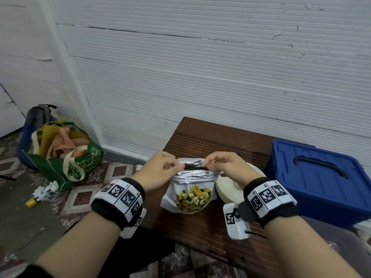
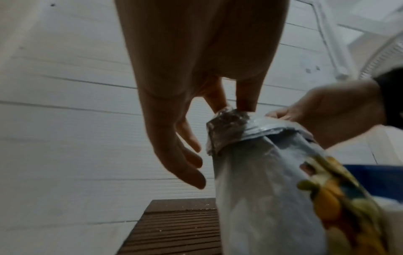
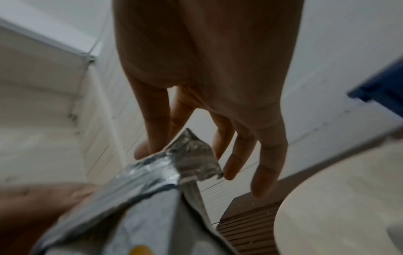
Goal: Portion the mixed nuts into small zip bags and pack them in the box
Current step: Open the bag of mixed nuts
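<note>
The nut bag [image 1: 190, 189] stands up on the brown bench [image 1: 202, 141], with its silver mouth [image 1: 192, 167] on top and pulled open. The left hand [image 1: 160, 169] pinches the left corner of the mouth between thumb and first finger, and its other fingers hang loose. The right hand [image 1: 224, 165] pinches the right corner the same way. The mouth runs long from one hand to the other, so the hole lies right between the two pinches, and both hands are just as near to it. The white roll [image 1: 228, 189] sits just right of the bag, and the blue box [image 1: 317, 177] with its lid shut is farther right. No small zip bags show here. I think the nuts must be reached or poured next.
</note>
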A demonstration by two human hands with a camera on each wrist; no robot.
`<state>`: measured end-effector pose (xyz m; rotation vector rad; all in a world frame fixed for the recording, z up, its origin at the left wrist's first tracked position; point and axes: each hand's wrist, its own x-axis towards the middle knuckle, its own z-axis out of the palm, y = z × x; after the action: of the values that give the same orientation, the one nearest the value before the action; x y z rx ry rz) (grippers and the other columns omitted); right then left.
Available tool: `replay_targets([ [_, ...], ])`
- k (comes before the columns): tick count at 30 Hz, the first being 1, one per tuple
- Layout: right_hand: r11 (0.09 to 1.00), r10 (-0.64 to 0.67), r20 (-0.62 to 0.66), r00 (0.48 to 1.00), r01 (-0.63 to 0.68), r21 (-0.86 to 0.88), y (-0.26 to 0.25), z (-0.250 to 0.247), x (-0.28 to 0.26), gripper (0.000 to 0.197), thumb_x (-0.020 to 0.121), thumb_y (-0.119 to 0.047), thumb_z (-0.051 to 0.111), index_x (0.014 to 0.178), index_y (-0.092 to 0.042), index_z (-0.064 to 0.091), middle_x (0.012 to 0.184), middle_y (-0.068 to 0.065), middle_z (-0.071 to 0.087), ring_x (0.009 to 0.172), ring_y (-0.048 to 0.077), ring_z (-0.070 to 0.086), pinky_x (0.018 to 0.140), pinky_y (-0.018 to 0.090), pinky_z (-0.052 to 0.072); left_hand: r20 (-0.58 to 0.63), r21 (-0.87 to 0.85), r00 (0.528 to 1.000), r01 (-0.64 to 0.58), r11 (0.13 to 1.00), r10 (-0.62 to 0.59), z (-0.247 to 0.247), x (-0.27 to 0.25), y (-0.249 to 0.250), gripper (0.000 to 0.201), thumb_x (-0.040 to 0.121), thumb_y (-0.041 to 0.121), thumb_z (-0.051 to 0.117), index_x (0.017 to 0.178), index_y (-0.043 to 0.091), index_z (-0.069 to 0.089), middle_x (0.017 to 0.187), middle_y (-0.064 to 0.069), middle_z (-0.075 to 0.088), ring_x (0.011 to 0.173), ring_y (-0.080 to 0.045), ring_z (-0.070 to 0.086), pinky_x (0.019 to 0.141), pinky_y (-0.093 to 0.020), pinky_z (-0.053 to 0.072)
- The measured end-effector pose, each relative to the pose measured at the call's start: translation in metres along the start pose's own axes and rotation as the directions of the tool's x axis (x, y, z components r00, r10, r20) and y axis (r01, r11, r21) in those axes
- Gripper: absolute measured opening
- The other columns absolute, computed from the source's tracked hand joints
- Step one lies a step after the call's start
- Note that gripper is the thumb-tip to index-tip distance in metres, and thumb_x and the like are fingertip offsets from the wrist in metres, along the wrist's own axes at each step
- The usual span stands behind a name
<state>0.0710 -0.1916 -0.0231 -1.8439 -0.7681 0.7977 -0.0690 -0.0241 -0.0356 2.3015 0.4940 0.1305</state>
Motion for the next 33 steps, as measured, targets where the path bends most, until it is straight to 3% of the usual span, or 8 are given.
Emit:
replay_targets([
  [5, 0.867, 0.030, -0.048, 0.998, -0.050, -0.496, -0.011, 0.008, 0.004, 0.022, 0.088, -0.010, 0.057, 0.085, -0.024, 0.074, 0.094, -0.005, 0.071, 0.089, 0.022, 0.064, 0.081, 0.034, 0.053, 0.099, 0.244, 0.992, 0.048, 0.969, -0.074, -0.008, 0.010, 0.014, 0.024, 0.094, 0.035, 0.057, 0.092, 0.016, 0.072, 0.103, -0.009, 0.069, 0.087, -0.020, 0.061, 0.069, -0.023, 0.043],
  [9, 0.677, 0.150, 0.034, 0.988, -0.078, -0.732, -0.029, 0.008, 0.004, 0.055, 0.081, -0.033, 0.070, 0.132, -0.033, 0.050, 0.130, 0.006, 0.052, 0.114, 0.023, 0.053, 0.092, 0.031, 0.045, 0.267, 0.386, 0.947, 0.064, 0.920, -0.178, -0.019, 0.018, 0.022, 0.062, 0.081, 0.036, 0.073, 0.137, 0.029, 0.048, 0.128, -0.003, 0.048, 0.110, -0.019, 0.053, 0.095, -0.031, 0.046],
  [14, 0.554, 0.301, 0.133, 0.944, -0.060, -0.830, -0.045, 0.001, -0.003, 0.079, 0.080, -0.045, 0.070, 0.145, -0.037, 0.025, 0.142, 0.011, 0.035, 0.121, 0.028, 0.046, 0.092, 0.034, 0.042, 0.349, 0.411, 0.909, 0.072, 0.909, -0.230, -0.020, 0.016, 0.026, 0.086, 0.076, 0.039, 0.076, 0.147, 0.027, 0.029, 0.139, -0.005, 0.026, 0.129, -0.021, 0.037, 0.107, -0.030, 0.035],
  [19, 0.685, 0.214, 0.208, 0.954, 0.005, -0.728, -0.044, -0.003, -0.005, 0.062, 0.081, -0.037, 0.072, 0.136, -0.032, 0.044, 0.127, -0.005, 0.050, 0.109, 0.014, 0.050, 0.072, 0.018, 0.043, 0.313, 0.323, 0.940, 0.029, 0.946, -0.136, -0.023, 0.011, 0.026, 0.072, 0.073, 0.047, 0.078, 0.136, 0.032, 0.047, 0.127, 0.002, 0.041, 0.114, -0.014, 0.046, 0.098, -0.031, 0.042],
  [22, 0.787, 0.143, 0.137, 0.980, -0.029, -0.616, -0.038, -0.008, -0.005, 0.031, 0.084, -0.027, 0.070, 0.114, -0.028, 0.061, 0.110, 0.002, 0.061, 0.086, 0.015, 0.063, 0.062, 0.028, 0.058, 0.249, 0.237, 0.968, -0.016, 0.971, -0.045, -0.021, 0.009, 0.023, 0.063, 0.080, 0.044, 0.072, 0.137, 0.030, 0.049, 0.125, 0.005, 0.052, 0.103, -0.009, 0.051, 0.089, -0.026, 0.044],
  [24, 0.799, 0.143, 0.110, 0.984, -0.049, -0.599, -0.035, -0.010, -0.005, 0.035, 0.084, -0.017, 0.070, 0.116, -0.028, 0.059, 0.104, 0.002, 0.062, 0.079, 0.018, 0.070, 0.063, 0.035, 0.061, 0.223, 0.197, 0.974, -0.008, 0.980, -0.037, -0.020, 0.009, 0.019, 0.065, 0.081, 0.031, 0.075, 0.139, 0.026, 0.045, 0.128, 0.004, 0.052, 0.092, -0.003, 0.053, 0.085, -0.022, 0.044],
  [28, 0.783, 0.098, 0.092, 0.991, -0.020, -0.621, -0.033, -0.010, -0.005, 0.048, 0.081, -0.018, 0.073, 0.123, -0.032, 0.055, 0.098, -0.006, 0.062, 0.075, 0.014, 0.069, 0.052, 0.022, 0.053, 0.233, 0.185, 0.972, -0.008, 0.983, -0.036, -0.019, 0.009, 0.016, 0.069, 0.076, 0.023, 0.078, 0.136, 0.024, 0.044, 0.122, 0.005, 0.050, 0.089, -0.001, 0.050, 0.079, -0.017, 0.041],
  [33, 0.877, 0.078, -0.019, 0.997, -0.078, -0.474, -0.025, -0.006, -0.004, 0.056, 0.084, -0.026, 0.071, 0.132, -0.030, 0.042, 0.102, 0.006, 0.064, 0.072, 0.021, 0.070, 0.058, 0.039, 0.060, 0.099, -0.003, 0.994, 0.043, 0.999, -0.042, -0.013, 0.011, 0.015, 0.052, 0.085, 0.032, 0.071, 0.132, 0.030, 0.047, 0.116, 0.006, 0.058, 0.098, -0.008, 0.058, 0.077, -0.020, 0.045],
])
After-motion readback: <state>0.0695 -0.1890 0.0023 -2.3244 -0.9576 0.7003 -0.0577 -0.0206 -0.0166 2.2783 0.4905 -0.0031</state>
